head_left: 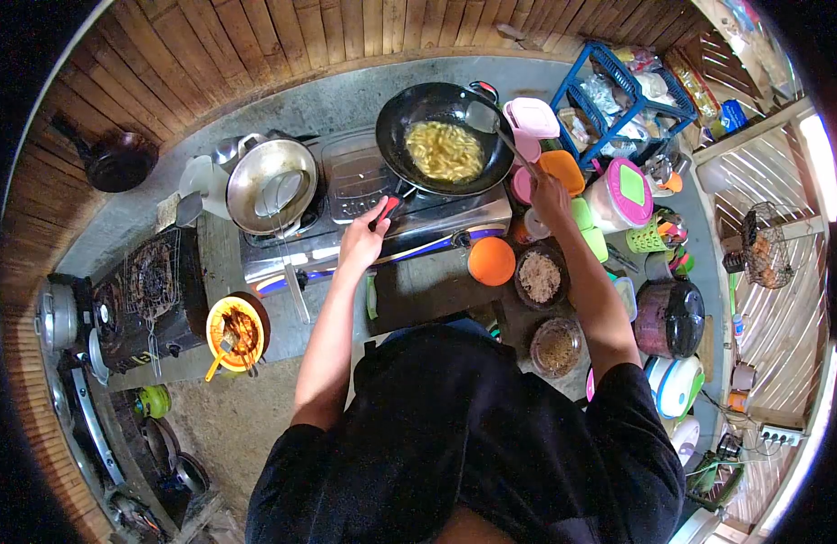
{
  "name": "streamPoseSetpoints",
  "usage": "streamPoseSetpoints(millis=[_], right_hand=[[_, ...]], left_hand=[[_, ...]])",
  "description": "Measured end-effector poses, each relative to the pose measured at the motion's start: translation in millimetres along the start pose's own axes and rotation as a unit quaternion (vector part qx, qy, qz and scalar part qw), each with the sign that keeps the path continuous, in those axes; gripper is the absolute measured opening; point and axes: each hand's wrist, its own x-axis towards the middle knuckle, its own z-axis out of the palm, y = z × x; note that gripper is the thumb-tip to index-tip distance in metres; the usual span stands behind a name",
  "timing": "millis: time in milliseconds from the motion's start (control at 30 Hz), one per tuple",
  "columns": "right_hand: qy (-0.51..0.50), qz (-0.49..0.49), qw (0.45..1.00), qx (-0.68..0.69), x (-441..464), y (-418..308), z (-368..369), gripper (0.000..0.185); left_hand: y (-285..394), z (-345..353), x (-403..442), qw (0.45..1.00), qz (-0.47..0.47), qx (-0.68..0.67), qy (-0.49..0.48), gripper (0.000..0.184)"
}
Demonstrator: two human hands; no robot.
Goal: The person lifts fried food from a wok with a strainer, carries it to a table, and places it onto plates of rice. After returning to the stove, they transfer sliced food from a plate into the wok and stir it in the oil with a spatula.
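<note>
A black wok [396, 136] stands on the right side of the gas stove [346, 181], with yellowish pieces [444, 151] in bubbling oil inside it. My left hand [362, 243] is closed round the wok's red and black handle [386, 212]. In my right hand [549, 195] is the long handle of a metal spatula [482, 117], whose blade is at the wok's right inner wall, beside the food and apart from it. A silver pan [246, 195] with a ladle [282, 192] in it sits on the stove's left side.
An orange bowl [491, 261], a bowl of pale crumbly food [539, 276] and a container of brown grains [555, 347] lie before the right forearm. Pink and green containers [618, 195] and a blue rack [563, 86] stand right. At left are a yellow bowl [214, 331] and a grill [146, 272].
</note>
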Motion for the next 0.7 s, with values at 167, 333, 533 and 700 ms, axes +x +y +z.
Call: streamPoseSetpoints(millis=[167, 333, 533, 700], right_hand=[[-0.034, -0.042, 0.988, 0.145, 4, 27, 42, 0.025], [-0.118, -0.009, 0.96, 0.252, 1, 16, 39, 0.026], [-0.069, -0.044, 0.984, 0.158, 3, 8, 17, 0.033], [0.008, -0.007, 1.0, 0.012, 1, 4, -3, 0.032]], left_hand=[[0, 0, -2, 0.999, 0.011, 0.033, 0.019, 0.046], [-1, 1, 0, 0.999, 0.011, 0.032, 0.02, 0.046], [-10, 5, 3, 0.999, 0.032, 0.03, 0.024, 0.046], [-11, 6, 4, 0.998, 0.045, 0.037, 0.037, 0.046]])
